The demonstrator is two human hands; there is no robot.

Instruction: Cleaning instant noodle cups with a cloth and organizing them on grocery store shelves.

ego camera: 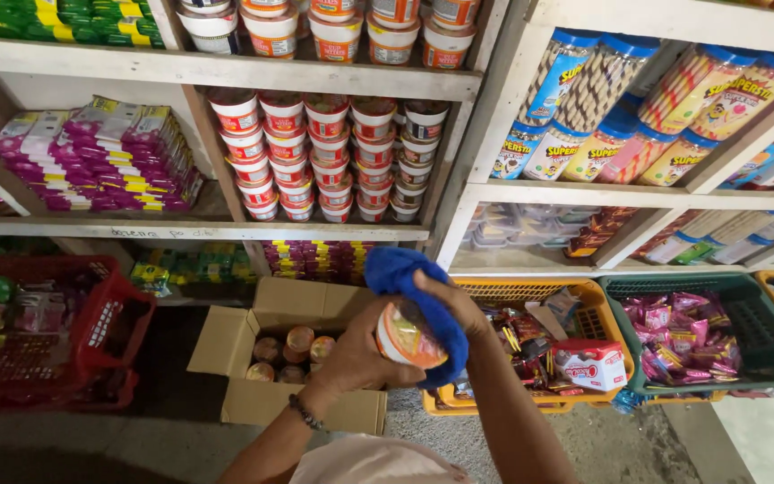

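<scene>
My left hand (356, 354) grips a small noodle cup (405, 339) with an orange lid, held on its side in front of me. My right hand (454, 300) presses a blue cloth (423, 296) over the cup's top and far side. Below the hands stands an open cardboard box (239, 345) on the floor, with several more cups (293, 350) inside. Stacks of the same kind of cups (333, 157) fill the middle shelf straight ahead.
A red basket (109, 332) of packets sits at left, a yellow basket (597, 309) and a green basket (750, 314) of snacks at right. White wooden shelves (226, 72) hold packets, and clear jars of wafer sticks (620, 108) at right.
</scene>
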